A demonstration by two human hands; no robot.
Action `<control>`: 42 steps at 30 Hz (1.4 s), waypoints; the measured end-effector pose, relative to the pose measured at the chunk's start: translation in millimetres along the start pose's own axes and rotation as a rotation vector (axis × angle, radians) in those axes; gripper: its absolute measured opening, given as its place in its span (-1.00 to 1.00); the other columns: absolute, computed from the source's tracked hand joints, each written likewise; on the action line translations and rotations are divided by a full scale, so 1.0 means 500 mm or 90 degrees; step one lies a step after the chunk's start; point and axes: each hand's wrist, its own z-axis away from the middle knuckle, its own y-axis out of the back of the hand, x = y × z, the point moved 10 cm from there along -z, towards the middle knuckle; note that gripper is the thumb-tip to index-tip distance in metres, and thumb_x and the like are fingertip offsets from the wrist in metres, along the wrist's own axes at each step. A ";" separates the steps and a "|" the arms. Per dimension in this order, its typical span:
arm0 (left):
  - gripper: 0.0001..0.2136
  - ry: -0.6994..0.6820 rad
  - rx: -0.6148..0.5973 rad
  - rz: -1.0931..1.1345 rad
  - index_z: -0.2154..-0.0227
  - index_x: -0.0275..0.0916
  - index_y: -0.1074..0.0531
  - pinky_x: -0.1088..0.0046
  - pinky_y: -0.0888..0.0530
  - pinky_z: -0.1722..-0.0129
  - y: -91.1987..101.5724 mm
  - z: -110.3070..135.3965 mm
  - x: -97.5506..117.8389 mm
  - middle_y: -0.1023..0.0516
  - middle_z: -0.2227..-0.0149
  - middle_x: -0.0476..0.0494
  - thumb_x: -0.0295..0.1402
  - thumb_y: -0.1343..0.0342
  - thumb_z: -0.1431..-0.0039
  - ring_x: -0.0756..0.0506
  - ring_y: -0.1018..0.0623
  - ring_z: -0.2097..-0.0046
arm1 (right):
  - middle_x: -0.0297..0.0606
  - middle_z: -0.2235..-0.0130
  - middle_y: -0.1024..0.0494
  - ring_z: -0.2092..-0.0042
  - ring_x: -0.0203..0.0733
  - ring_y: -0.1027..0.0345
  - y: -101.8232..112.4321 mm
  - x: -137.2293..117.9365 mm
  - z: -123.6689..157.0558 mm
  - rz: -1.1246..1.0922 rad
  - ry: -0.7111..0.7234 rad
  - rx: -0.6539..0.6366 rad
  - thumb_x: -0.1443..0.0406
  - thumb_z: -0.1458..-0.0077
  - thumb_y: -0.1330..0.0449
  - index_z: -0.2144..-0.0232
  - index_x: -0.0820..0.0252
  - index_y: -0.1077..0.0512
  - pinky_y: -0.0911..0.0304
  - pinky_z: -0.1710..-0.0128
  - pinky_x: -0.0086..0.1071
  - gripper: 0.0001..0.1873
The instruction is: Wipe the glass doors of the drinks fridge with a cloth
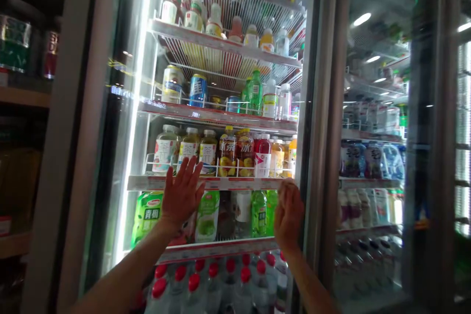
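My left hand (183, 194) is raised flat with its fingers spread, in front of the glass door of a lit drinks cooler. It appears to rest against the glass, before the tea bottles (189, 146) and the green drink packs (208, 216). Near the door's right edge is my right hand (289, 213), its fingers bent and close together, somewhat blurred. A pale patch shows at its fingertips; I cannot make out whether it is something held. Green bottles (259, 213) stand just left of that hand, behind the glass.
Wire shelves hold bottles and cans (197, 91) above. Red-capped water bottles (194, 283) fill the bottom. A metal door frame (326, 132) separates this cooler from another glass-fronted one on the right. At the left, a dark wooden shelf (24, 97) carries jars.
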 end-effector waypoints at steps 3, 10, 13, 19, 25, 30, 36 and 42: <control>-0.39 0.014 -0.009 0.010 -0.27 -0.14 0.19 0.15 0.20 -0.28 -0.005 -0.001 -0.005 -0.05 -0.26 -0.21 -0.31 0.08 -0.21 -0.11 0.01 -0.30 | 0.11 -0.27 0.00 -0.27 0.13 0.05 0.026 0.061 0.024 0.023 -0.080 0.038 0.34 -0.17 0.08 -0.28 0.22 0.17 -0.11 -0.07 0.16 -0.34; -0.36 -0.004 -0.005 0.026 -0.27 -0.14 0.21 0.14 0.18 -0.28 -0.004 0.028 0.010 -0.01 -0.27 -0.22 -0.32 0.05 -0.20 -0.13 0.05 -0.31 | -0.02 -0.28 -0.04 -0.30 0.02 0.13 -0.037 -0.118 0.119 -0.022 0.062 -0.101 0.40 -0.16 0.09 -0.29 0.16 0.17 -0.02 -0.16 0.10 -0.34; -0.36 -0.015 -0.007 0.026 -0.27 -0.15 0.19 0.15 0.17 -0.28 -0.006 0.055 0.022 -0.03 -0.27 -0.23 -0.31 0.02 -0.19 -0.13 0.05 -0.31 | 0.01 -0.27 -0.05 -0.27 0.06 0.05 -0.004 -0.027 0.105 0.022 0.014 -0.067 0.36 -0.17 0.06 -0.29 0.14 0.18 -0.05 -0.12 0.13 -0.34; -0.35 -0.002 -0.016 0.029 -0.27 -0.10 0.20 0.14 0.16 -0.28 -0.011 0.063 0.021 -0.03 -0.27 -0.20 -0.29 0.02 -0.19 -0.14 0.03 -0.30 | 0.08 -0.29 0.05 -0.28 0.14 0.09 0.025 0.037 0.074 0.007 -0.102 -0.002 0.37 -0.18 0.11 -0.29 0.19 0.20 -0.08 -0.10 0.16 -0.34; -0.41 0.017 0.000 0.021 -0.27 -0.17 0.14 0.15 0.15 -0.27 -0.004 0.067 0.029 -0.06 -0.26 -0.24 -0.31 0.06 -0.22 -0.12 0.04 -0.31 | -0.08 -0.27 -0.09 -0.31 -0.05 0.15 -0.034 -0.163 0.153 -0.050 0.104 -0.146 0.45 -0.14 0.10 -0.28 0.13 0.14 0.07 -0.22 0.01 -0.33; -0.41 0.024 0.007 0.005 -0.26 -0.20 0.13 0.16 0.17 -0.27 -0.007 0.079 0.039 -0.03 -0.27 -0.25 -0.30 0.07 -0.22 -0.12 0.05 -0.32 | -0.01 -0.27 -0.06 -0.29 -0.02 0.10 0.026 -0.001 0.186 0.054 0.017 -0.111 0.39 -0.18 0.09 -0.28 0.16 0.17 0.01 -0.17 0.00 -0.36; -0.40 0.029 -0.020 0.024 -0.27 -0.18 0.17 0.14 0.16 -0.27 -0.016 0.106 0.045 0.05 -0.29 -0.22 -0.29 0.08 -0.22 -0.14 0.09 -0.32 | 0.06 -0.29 0.05 -0.29 0.06 0.13 0.010 -0.049 0.203 0.030 -0.071 -0.098 0.38 -0.18 0.13 -0.29 0.20 0.23 -0.07 -0.11 0.03 -0.34; -0.41 -0.042 -0.083 0.048 -0.27 -0.21 0.22 0.15 0.18 -0.28 -0.018 0.195 0.083 0.12 -0.31 -0.20 -0.28 0.15 -0.25 -0.12 0.14 -0.33 | 0.03 -0.25 -0.09 -0.28 0.00 0.06 -0.013 -0.105 0.241 0.042 0.029 -0.174 0.38 -0.18 0.13 -0.29 0.16 0.20 0.08 -0.18 0.05 -0.35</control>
